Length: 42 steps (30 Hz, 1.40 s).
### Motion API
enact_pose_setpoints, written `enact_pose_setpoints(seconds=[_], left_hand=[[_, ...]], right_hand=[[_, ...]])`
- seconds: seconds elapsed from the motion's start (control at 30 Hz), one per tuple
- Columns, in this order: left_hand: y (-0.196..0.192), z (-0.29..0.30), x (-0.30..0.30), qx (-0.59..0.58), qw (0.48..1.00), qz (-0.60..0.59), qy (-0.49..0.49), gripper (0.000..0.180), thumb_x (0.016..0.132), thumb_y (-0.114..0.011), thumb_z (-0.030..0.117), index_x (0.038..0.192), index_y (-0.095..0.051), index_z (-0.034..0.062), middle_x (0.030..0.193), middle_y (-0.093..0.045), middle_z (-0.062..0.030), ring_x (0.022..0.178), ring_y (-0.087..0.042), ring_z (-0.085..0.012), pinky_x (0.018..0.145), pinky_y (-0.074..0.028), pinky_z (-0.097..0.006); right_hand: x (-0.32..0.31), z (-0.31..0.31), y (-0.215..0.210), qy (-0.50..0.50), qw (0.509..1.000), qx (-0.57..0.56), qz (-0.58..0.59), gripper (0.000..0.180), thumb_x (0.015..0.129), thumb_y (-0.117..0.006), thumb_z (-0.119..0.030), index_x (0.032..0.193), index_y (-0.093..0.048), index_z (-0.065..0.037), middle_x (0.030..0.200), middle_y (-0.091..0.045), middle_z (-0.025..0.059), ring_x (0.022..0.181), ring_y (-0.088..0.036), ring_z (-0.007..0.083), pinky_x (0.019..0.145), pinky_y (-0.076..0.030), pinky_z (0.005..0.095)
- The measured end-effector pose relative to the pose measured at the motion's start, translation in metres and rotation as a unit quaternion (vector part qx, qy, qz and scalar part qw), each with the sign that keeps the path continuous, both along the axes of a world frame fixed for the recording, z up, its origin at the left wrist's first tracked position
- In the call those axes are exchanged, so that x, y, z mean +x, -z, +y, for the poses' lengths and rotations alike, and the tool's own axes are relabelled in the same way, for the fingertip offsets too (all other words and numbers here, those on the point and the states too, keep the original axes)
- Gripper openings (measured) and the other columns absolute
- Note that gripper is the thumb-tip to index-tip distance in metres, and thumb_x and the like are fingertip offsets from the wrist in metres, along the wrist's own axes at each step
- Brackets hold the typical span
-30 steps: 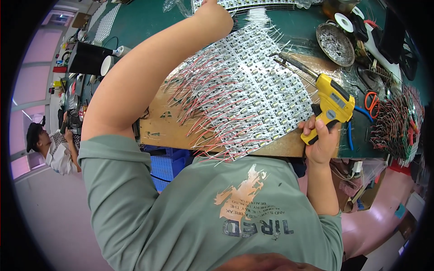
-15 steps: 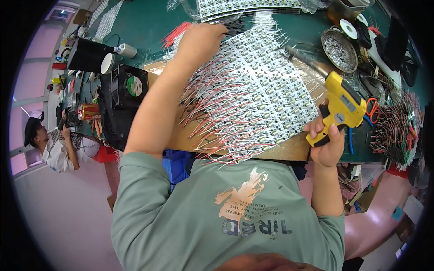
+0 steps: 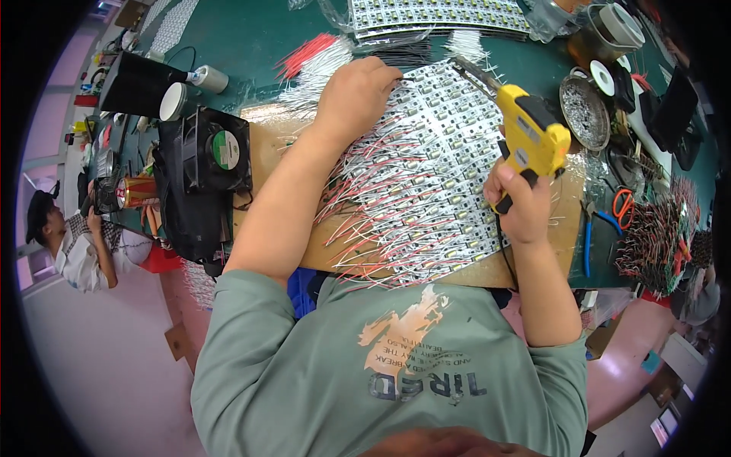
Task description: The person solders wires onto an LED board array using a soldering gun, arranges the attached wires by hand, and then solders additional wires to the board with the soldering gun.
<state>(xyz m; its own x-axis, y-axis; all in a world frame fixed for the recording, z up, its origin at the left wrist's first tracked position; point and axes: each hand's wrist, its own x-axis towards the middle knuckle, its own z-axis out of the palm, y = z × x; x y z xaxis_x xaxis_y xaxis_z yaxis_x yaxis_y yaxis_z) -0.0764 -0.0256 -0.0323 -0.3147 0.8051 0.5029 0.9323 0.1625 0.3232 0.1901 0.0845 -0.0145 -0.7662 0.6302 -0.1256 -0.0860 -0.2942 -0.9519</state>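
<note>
The left hand point(image 3: 356, 95) is pinching a thin wire at the far edge of the circuit strips point(image 3: 426, 175) lying on the board point(image 3: 259, 137). The right hand point(image 3: 521, 206) is gripping the yellow soldering gun point(image 3: 533, 137) by its handle. The wires look light, floppy and easily bent, so they are best held near the tip.

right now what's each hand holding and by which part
Right hand grips the yellow soldering gun by its handle; left hand pinches a thin wire end.

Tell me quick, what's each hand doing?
Left hand: closed, pinching a wire at the circuit boards.
Right hand: closed around the yellow soldering gun.
</note>
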Motion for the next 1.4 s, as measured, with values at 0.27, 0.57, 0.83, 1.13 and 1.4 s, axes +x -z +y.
enact_pose_setpoints(seconds=[0.27,0.57,0.83,1.13,1.4], left_hand=[[0.000,0.003,-0.004,0.016,0.999,0.023,0.018,0.010,0.082,-0.067,0.010,0.091,-0.070,0.0063,0.088,-0.065,-0.0090,0.084,-0.062,-0.0308,0.074,-0.051,-0.041],[0.002,0.011,0.002,0.013,0.998,0.058,0.022,0.012,0.082,-0.068,0.012,0.092,-0.072,0.0081,0.088,-0.065,-0.0077,0.085,-0.063,-0.0302,0.075,-0.051,-0.040],[-0.002,0.017,0.003,0.000,0.998,0.051,0.029,0.013,0.084,-0.066,0.014,0.094,-0.072,0.0104,0.089,-0.069,-0.0070,0.084,-0.065,-0.0295,0.074,-0.052,-0.040],[0.000,0.012,0.004,-0.029,0.999,0.011,0.018,0.012,0.085,-0.065,0.013,0.095,-0.071,0.0114,0.087,-0.067,-0.0061,0.084,-0.065,-0.0290,0.072,-0.053,-0.040],[-0.006,0.023,0.001,-0.050,0.998,0.011,0.019,0.012,0.084,-0.064,0.010,0.093,-0.071,0.0106,0.088,-0.067,-0.0060,0.084,-0.065,-0.0278,0.072,-0.053,-0.038]], right_hand=[[0.005,-0.025,0.001,0.034,0.999,0.023,0.007,0.063,0.084,-0.064,-0.015,0.138,-0.036,0.004,0.074,-0.052,0.0053,0.058,-0.049,0.0128,0.056,-0.043,0.0279],[0.016,-0.033,0.008,0.028,0.998,-0.012,0.060,0.030,0.086,-0.066,-0.009,0.111,-0.052,0.002,0.082,-0.058,0.0063,0.065,-0.057,0.0140,0.059,-0.048,0.0276],[0.020,-0.015,-0.011,0.007,0.999,0.006,0.033,0.030,0.086,-0.067,-0.010,0.109,-0.053,0.002,0.081,-0.059,0.0069,0.068,-0.059,0.0145,0.061,-0.049,0.0277],[-0.002,-0.006,-0.012,0.000,0.999,0.009,-0.050,0.058,0.084,-0.062,-0.016,0.133,-0.041,0.007,0.068,-0.050,0.0046,0.054,-0.048,0.0126,0.051,-0.042,0.0272],[-0.010,-0.009,-0.012,0.016,0.998,-0.006,-0.057,0.063,0.083,-0.065,-0.017,0.134,-0.040,0.009,0.067,-0.051,0.0043,0.051,-0.047,0.0109,0.047,-0.041,0.0246]])
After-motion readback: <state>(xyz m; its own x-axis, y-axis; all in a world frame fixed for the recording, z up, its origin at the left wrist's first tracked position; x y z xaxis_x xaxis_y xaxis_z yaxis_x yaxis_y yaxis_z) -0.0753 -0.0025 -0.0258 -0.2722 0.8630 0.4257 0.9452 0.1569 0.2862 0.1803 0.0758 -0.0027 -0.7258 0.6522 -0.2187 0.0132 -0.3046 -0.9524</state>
